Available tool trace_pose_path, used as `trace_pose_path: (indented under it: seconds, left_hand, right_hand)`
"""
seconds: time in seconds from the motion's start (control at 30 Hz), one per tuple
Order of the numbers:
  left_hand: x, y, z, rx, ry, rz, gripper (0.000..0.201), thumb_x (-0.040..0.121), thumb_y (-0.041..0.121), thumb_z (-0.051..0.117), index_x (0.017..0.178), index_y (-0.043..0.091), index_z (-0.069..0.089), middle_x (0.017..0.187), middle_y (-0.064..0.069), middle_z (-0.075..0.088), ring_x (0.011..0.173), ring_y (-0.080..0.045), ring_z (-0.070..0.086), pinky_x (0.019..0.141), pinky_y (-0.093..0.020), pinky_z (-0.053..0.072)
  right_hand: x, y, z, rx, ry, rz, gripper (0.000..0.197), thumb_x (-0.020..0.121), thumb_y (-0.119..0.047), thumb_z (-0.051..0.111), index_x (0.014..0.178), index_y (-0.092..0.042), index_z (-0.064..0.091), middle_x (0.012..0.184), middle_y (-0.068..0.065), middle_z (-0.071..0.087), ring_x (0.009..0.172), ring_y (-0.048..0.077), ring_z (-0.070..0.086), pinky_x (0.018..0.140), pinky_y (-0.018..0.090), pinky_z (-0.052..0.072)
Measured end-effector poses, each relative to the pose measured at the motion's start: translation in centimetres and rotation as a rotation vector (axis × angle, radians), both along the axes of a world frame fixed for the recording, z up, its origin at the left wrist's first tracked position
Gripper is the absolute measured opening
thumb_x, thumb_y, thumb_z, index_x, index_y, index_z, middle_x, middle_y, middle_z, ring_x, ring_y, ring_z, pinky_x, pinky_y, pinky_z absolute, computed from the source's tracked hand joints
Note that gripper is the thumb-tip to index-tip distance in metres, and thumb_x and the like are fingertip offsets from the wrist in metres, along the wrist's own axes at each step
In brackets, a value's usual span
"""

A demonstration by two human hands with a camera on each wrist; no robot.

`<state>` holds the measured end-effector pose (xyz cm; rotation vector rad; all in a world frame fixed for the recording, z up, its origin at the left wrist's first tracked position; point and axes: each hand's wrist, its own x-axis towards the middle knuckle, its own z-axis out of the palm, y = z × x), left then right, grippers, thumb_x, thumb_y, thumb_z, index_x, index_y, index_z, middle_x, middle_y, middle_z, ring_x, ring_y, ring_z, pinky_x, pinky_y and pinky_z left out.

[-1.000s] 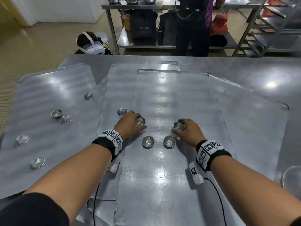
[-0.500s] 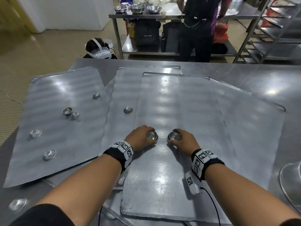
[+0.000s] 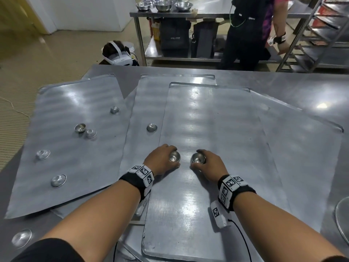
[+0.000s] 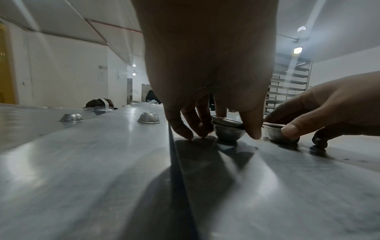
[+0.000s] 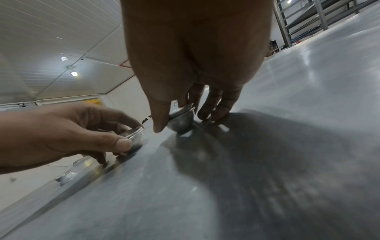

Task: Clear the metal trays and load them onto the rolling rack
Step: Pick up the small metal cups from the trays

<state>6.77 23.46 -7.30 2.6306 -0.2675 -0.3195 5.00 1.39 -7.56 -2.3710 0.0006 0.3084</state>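
Several flat metal trays overlap on the steel table; the top middle tray (image 3: pixel 207 114) lies under both hands. My left hand (image 3: pixel 166 157) grips a small metal cup (image 3: pixel 175 157) that stands on this tray, thumb and fingers round its rim (image 4: pixel 228 131). My right hand (image 3: pixel 207 161) grips a second cup (image 3: pixel 198 159) a few centimetres to the right (image 5: pixel 182 121). Each cup looks like two nested ones. Loose cups lie on the left tray (image 3: pixel 66 110), mostly upside down, and one cup (image 3: pixel 151 128) sits on the tray beneath the middle one.
The rolling rack (image 3: pixel 321 35) stands at the back right, behind the table. A person in black (image 3: pixel 245 31) stands by a far steel table with bowls (image 3: pixel 164 4). A headset (image 3: pixel 120 57) sits beyond the table's far edge. A round metal rim (image 3: pixel 341 218) shows at the right edge.
Both hands pulled back toward me with their cups. The two cups that stood loose in front of the hands are no longer separate; they now sit in the hands.
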Motion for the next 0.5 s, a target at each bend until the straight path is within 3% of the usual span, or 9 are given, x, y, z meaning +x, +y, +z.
trace_pose_path:
  seconds: [0.3,0.4,0.5]
  left_hand:
    - [1.1,1.3,-0.6,-0.035,0.02,0.004,0.065,0.074,0.059,0.078,0.126,0.026,0.057,0.115,0.003,0.059,0.104,-0.018,0.058,0.087,-0.032,0.047]
    - [1.8,1.9,0.0,-0.111,0.04,0.033,0.075,0.074,0.067,0.073,0.133,0.024,0.055,0.12,0.003,0.06,0.104,-0.015,0.058,0.091,-0.033,0.049]
    - [3.5,3.4,0.8,-0.136,-0.016,0.135,0.067,0.082,0.066,0.066,0.134,0.025,0.057,0.119,0.001,0.063,0.101,-0.015,0.061,0.089,-0.034,0.051]
  right_hand:
    - [1.6,0.7,-2.1,0.035,-0.012,0.011,0.065,0.067,-0.055,0.076,0.128,-0.04,0.058,0.115,-0.013,0.067,0.108,0.014,0.06,0.096,0.037,0.05]
    - [1.8,0.4,-3.0,0.049,-0.005,0.001,0.066,0.063,-0.062,0.074,0.125,-0.046,0.056,0.106,-0.009,0.067,0.1,0.012,0.062,0.091,0.035,0.053]
    - [1.9,0.3,-3.5,0.051,-0.009,-0.006,0.068,0.063,-0.063,0.074,0.127,-0.048,0.054,0.107,-0.004,0.064,0.099,0.013,0.06,0.088,0.031,0.05]
